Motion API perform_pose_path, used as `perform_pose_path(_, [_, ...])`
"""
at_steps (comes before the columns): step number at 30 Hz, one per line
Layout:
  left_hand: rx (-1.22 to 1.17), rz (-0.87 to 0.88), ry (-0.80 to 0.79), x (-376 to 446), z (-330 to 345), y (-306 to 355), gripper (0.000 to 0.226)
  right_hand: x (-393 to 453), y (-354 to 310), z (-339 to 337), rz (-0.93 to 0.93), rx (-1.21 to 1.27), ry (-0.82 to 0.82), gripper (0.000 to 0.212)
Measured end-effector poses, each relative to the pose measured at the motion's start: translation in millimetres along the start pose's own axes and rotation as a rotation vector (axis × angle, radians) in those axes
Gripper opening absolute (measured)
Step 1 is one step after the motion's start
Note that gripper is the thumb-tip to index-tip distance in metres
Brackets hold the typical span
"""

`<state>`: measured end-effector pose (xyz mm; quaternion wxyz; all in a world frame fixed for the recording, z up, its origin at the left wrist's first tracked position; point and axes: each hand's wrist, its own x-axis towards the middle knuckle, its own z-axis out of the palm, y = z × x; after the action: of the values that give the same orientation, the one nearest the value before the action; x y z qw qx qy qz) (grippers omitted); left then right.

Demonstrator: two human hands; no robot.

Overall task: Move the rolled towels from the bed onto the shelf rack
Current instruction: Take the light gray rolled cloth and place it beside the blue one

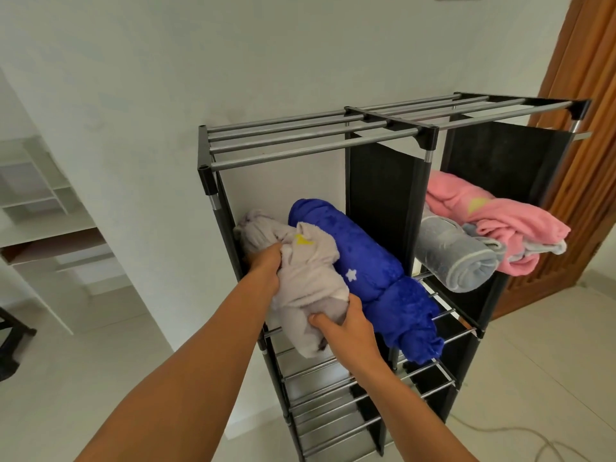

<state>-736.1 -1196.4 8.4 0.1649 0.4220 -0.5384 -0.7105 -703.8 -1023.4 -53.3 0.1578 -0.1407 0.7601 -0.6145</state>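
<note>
Head view, looking down at a black shelf rack (386, 123) with grey metal rods, set against a white wall; two bare arms reach into its left compartment on the second level from the top. Four rolled towels show on that level, two in each compartment; on the left, a pale lilac towel (308, 285) lies just beside and touching a dark blue towel (373, 275) printed with white stars; on the right, past the black fabric divider, a grey towel (450, 258) lies on the rods with a pink towel (496, 228) partly draped over its far side. The left hand (265, 268) is closed on the upper middle of the pale lilac towel, fingers dug into the cloth; the right hand (346, 328) grips its near lower end, thumb on top. That towel sits at the left edge of the compartment, its near end hanging past the front rod; the blue one also overhangs the front. Below, three more rod levels hold nothing visible. One wooden slatted door (586, 161) stands to the right; white shelving (36, 191) shows at the left.
</note>
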Motion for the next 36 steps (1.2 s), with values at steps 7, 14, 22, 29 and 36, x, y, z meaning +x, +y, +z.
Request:
perform_pose_path(7, [0.121,0.023,0.029,3.0,1.0,-3.3,0.073,11.4,-7.2,7.9,0.066,0.063,0.002,0.061])
perform_pose_path(14, [0.166,0.099,0.038,-11.0,0.7,-1.2,0.068,10.1,-6.6,15.7,-0.025,-0.053,0.013,0.067])
perform_pose_path(22, [0.573,0.359,0.154,-59.5,4.6,-26.4,0.067,-10.5,0.7,-26.2,0.082,-0.134,-0.119,0.073])
perform_pose_path(29, [0.972,0.999,0.047,-153.5,42.3,-120.1,0.043,-90.0,84.1,-128.5,0.375,0.147,0.072,0.046])
perform_pose_path(36, [1.32,0.428,-0.93,-237.8,117.3,-264.0,0.042,-262.5,179.2,-256.0,0.599,0.307,0.595,0.039])
